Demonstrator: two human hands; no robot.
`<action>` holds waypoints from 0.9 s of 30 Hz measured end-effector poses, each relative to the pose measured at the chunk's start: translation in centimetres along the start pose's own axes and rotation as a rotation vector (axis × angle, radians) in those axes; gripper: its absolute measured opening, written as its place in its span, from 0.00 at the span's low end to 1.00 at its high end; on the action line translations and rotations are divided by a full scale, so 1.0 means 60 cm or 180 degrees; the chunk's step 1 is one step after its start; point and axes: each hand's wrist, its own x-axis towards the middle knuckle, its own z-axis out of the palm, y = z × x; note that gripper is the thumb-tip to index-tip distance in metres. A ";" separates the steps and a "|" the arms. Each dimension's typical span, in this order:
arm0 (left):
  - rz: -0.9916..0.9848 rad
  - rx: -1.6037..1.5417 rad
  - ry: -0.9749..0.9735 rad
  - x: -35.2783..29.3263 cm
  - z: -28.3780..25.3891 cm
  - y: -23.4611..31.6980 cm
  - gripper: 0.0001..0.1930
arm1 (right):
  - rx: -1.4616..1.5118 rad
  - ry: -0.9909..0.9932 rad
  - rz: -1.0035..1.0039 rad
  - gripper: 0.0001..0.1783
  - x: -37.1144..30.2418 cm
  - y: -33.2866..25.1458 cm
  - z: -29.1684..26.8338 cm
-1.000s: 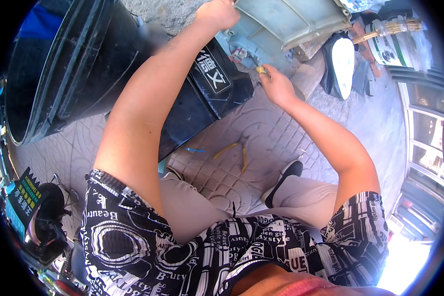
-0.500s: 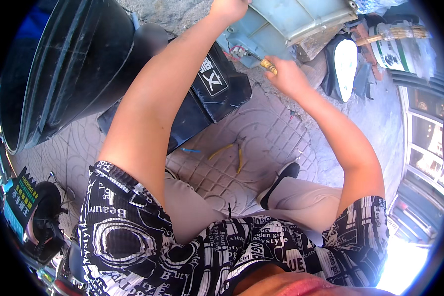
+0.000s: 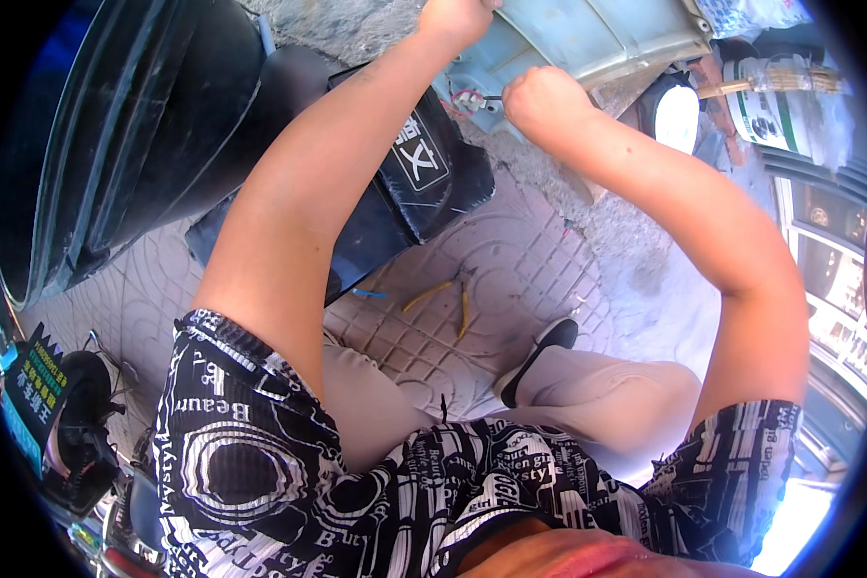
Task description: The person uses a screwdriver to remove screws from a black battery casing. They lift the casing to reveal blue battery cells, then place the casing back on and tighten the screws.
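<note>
My right hand (image 3: pixel 546 101) is wrapped round the handle of a screwdriver, whose thin dark shaft (image 3: pixel 492 97) shows left of the fist. The handle is hidden inside the fingers. The shaft points toward red and white wires (image 3: pixel 466 99) at the lower left corner of a pale grey-blue plastic housing (image 3: pixel 573 39). Beside the housing's left part, at the top edge, my left hand (image 3: pixel 457 21) is curled. Its fingertips are mostly cut off by the picture's edge, so what it holds cannot be made out.
A black case (image 3: pixel 419 173) lies below the wires, beside a big black bin (image 3: pixel 134 125) on the left. Yellow-handled pliers (image 3: pixel 464 299) and a blue strip (image 3: pixel 368 294) lie on the paving. A white bucket (image 3: pixel 766 116) with a straw broom (image 3: pixel 790 82) stands right.
My right hand has turned over and shifted up and slightly left, now covering the screwdriver's yellow handle. The right elbow has swung outward to the right. My left hand has barely moved.
</note>
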 end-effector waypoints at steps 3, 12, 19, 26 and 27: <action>0.0048 0.0025 0.0049 -0.001 0.002 -0.010 0.15 | -0.0265 0.0023 -0.0303 0.06 0.021 0.017 0.011; -0.0052 -0.0103 0.0263 -0.019 -0.001 0.008 0.14 | 0.0150 -0.0348 0.0026 0.10 0.028 0.054 0.019; -0.0211 -0.0137 0.0300 -0.019 0.002 0.019 0.14 | 0.0489 -0.0686 0.0374 0.09 0.042 0.050 0.013; -0.0100 -0.0200 0.0498 -0.018 0.013 0.002 0.12 | 0.0566 -0.0853 0.0478 0.09 0.045 0.056 0.000; -0.0073 -0.0202 0.0523 -0.019 0.013 0.001 0.12 | 0.0596 -0.0806 0.0458 0.10 0.044 0.057 0.001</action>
